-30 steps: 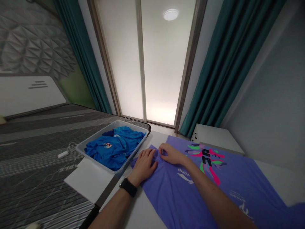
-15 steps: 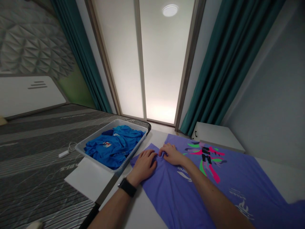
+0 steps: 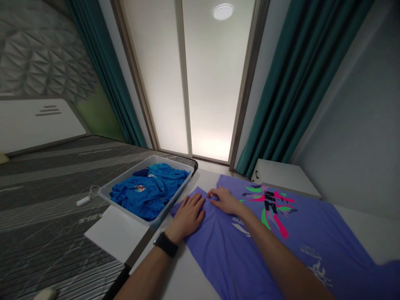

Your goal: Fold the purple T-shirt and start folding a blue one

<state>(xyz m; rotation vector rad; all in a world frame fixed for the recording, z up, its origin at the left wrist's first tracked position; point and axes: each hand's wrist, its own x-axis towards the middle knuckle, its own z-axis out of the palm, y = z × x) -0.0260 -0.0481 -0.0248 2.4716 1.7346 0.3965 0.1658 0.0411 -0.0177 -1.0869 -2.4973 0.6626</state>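
Note:
A purple T-shirt (image 3: 308,225) lies spread on a white table, with a colourful print and white lettering facing up. My left hand (image 3: 190,213) rests flat on its left part near the collar side, fingers stretched out. Just to the right, my right hand (image 3: 225,201) hovers at or touches the cloth with bent fingers, thumb and index finger apart. No fabric shows pinched between them. Creases run through the shirt from beneath both hands towards me. A black watch (image 3: 166,244) is on my left wrist.
A translucent plastic bin (image 3: 108,199) with crumpled blue clothes (image 3: 153,189) stands left of the shirt. A white power strip with a cable (image 3: 83,201) lies on the dark patterned bed (image 3: 46,196). Beyond the table are a white cabinet (image 3: 286,177) and frosted sliding doors (image 3: 212,91).
My right fingers have loosened from the bunched cloth and lifted slightly, and the fabric there lies flatter. My left hand has flattened out in nearly the same place.

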